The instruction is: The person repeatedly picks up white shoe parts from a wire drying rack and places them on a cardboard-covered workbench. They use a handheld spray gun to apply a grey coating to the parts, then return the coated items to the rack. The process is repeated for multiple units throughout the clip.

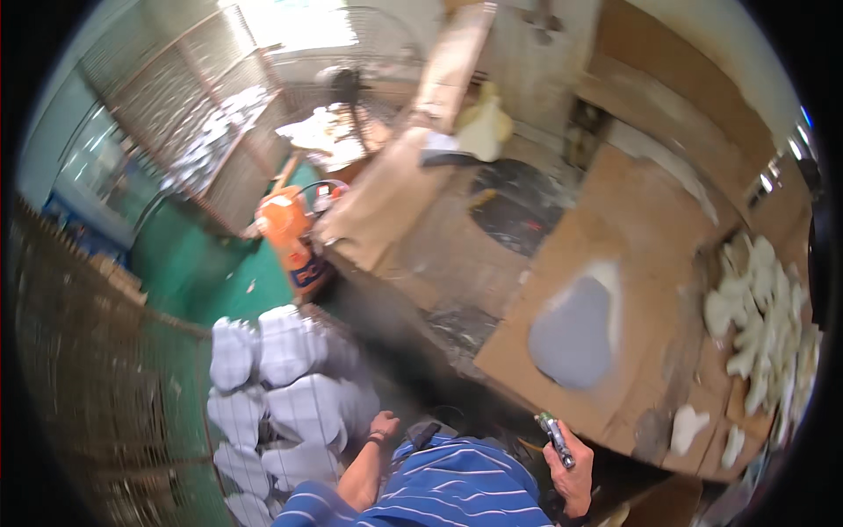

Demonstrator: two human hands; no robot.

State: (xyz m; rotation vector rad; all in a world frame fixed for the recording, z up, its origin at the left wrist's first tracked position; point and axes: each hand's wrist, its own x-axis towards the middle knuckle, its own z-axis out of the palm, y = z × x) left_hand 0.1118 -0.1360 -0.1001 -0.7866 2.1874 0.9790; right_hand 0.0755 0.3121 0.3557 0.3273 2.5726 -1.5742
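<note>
In my right hand (571,467), at the near edge of the workbench, is a small silver spray gun (558,441) with a green part at its tip. My fingers are wrapped round it, and it points up and away from me. My left hand (384,425) hangs beside my body with its fingers curled and nothing visible in them. Just left of it are stacked pale grey-white padded pieces (303,408). On the cardboard (650,220) covering the bench lies a grey, pear-shaped flat piece (572,338) with a blurred whitish edge on its right.
Cream-coloured, irregular pieces (762,312) are heaped at the bench's right end, with smaller ones (689,428) nearby. An orange tank (288,233) stands on the green floor left of the bench. Wire-mesh cages (198,75) rise behind it; another mesh side (97,369) runs along my left.
</note>
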